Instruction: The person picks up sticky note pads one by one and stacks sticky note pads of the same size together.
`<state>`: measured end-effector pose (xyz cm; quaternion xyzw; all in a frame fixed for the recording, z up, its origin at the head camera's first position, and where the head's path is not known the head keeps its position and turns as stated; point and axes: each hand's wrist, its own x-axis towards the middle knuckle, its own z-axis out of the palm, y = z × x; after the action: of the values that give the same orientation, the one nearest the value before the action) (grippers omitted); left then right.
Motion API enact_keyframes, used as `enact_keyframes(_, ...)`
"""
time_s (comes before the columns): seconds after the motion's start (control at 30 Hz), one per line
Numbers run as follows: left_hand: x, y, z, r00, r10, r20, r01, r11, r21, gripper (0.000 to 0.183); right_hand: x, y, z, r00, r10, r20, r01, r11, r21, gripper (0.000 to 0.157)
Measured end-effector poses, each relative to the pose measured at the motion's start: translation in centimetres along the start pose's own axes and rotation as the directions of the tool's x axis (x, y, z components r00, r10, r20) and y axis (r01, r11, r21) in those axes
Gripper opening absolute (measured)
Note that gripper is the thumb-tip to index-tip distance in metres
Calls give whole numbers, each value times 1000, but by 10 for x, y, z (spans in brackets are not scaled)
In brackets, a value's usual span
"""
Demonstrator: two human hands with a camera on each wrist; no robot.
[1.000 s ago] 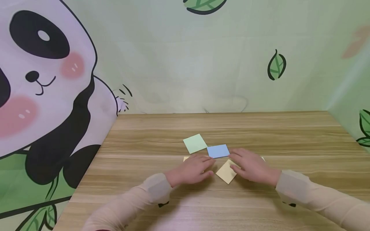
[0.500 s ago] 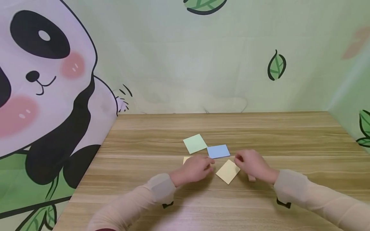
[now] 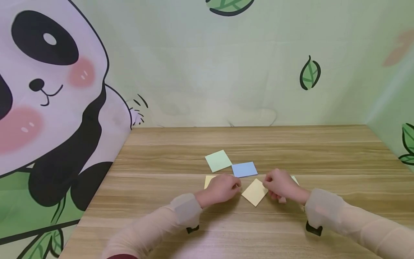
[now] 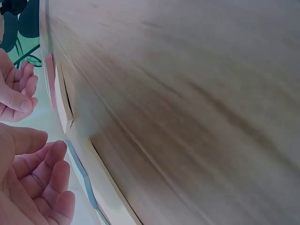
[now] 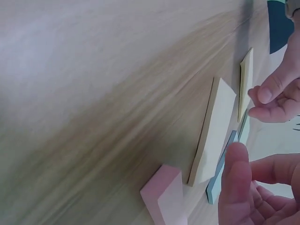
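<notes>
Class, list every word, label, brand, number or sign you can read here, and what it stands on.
None: no view shows readable text. The blue pad and pink pad look plain, and the backdrop shows only drawings, such as a panda and a leaf.

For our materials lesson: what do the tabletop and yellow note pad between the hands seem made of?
Yellow note pad: probably stacked paper, matte; no glare, and a thick block edge.
Tabletop: wood or printed laminate, smooth-looking; streaky grain shows, which doesn't settle it.
</notes>
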<state>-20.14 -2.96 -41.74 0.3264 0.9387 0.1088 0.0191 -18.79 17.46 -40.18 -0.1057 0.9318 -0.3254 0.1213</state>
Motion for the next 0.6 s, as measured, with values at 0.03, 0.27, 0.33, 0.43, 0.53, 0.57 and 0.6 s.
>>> enact_keyframes(0.03,0,1,0,1000,-9,7,9,1000,-3,11,0,0,1,1000,18,14,-18,999,28,18)
enact_keyframes(0.27,4,4,3,998,-46,38,46,999,0,10,-1,0,5,991,108,73,-115,987,108,15)
enact_keyframes(0.33,5,4,5,998,-53,40,53,999,1,9,-1,0,6,988,135,80,-144,983,115,15)
enact_keyframes(0.43,7,4,7,997,-62,52,63,998,-8,10,-2,0,9,979,182,91,-194,971,141,14)
enact_keyframes(0.53,8,4,9,994,-75,73,77,997,-21,10,-2,1,11,965,236,110,-253,950,181,12)
enact_keyframes(0.57,9,4,9,994,-80,81,82,996,-26,9,-2,1,12,959,257,119,-276,941,196,11)
enact_keyframes(0.6,9,4,9,993,-84,87,87,996,-26,9,-2,1,12,954,271,128,-292,933,208,10)
